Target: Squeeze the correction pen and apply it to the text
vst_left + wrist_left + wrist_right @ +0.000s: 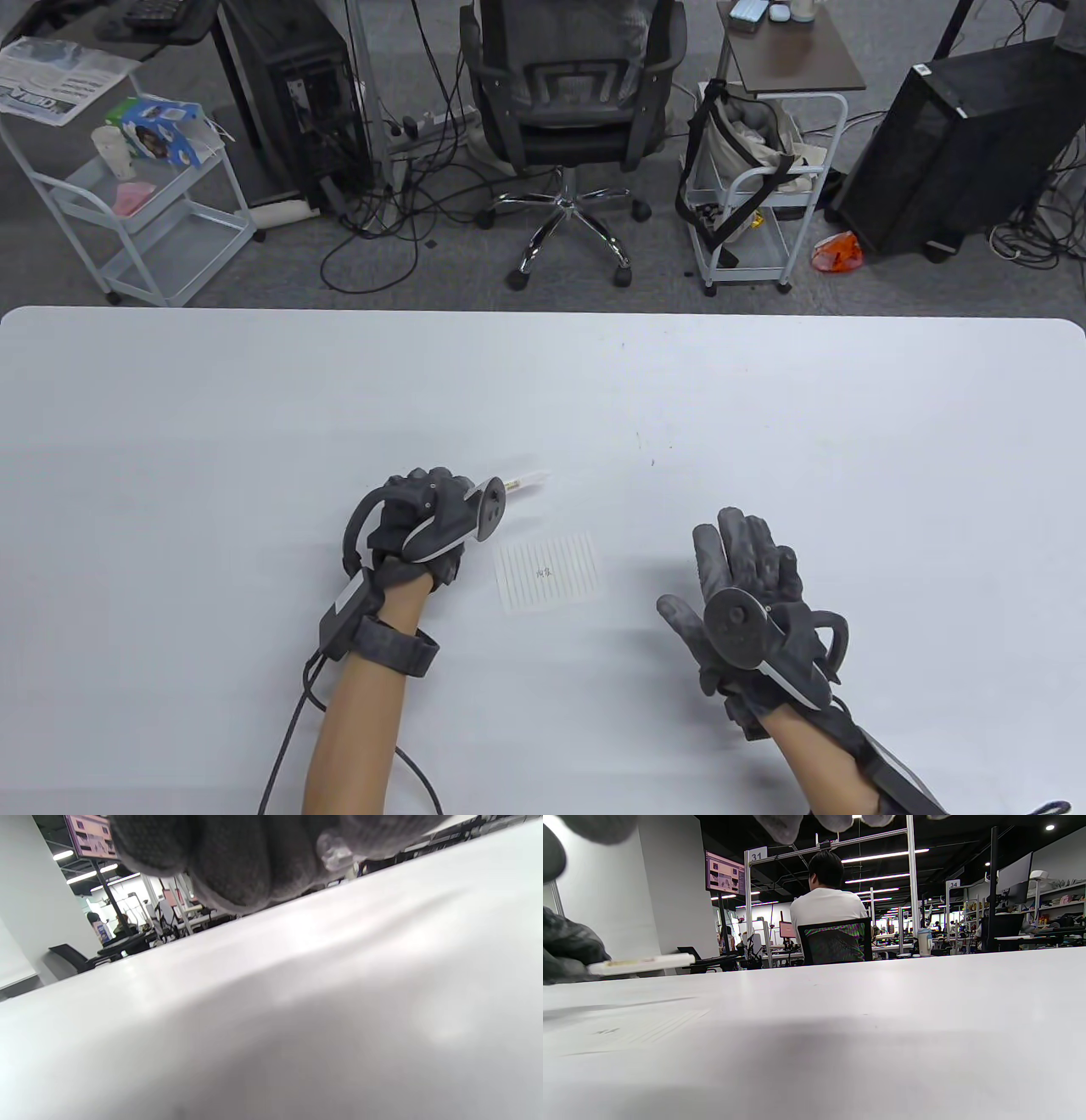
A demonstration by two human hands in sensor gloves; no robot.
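Observation:
My left hand (424, 509) is curled around a white correction pen (528, 481) and holds it just above the white table, its capped end pointing right and away. The pen also shows in the right wrist view (642, 964), sticking out of my left glove. A small lined paper slip (550, 577) with a few handwritten characters lies flat just right of my left hand; it also shows in the right wrist view (628, 1031). My right hand (747, 577) is open and empty, fingers spread, over the table right of the slip. The pen's clear cap shows between my fingers in the left wrist view (335, 853).
The white table (764, 407) stretches wide around both hands, with a few small dark specks (652, 463) beyond the slip. An office chair (573, 110), wheeled carts (755, 187) and computer towers (959, 144) stand on the floor past the far edge.

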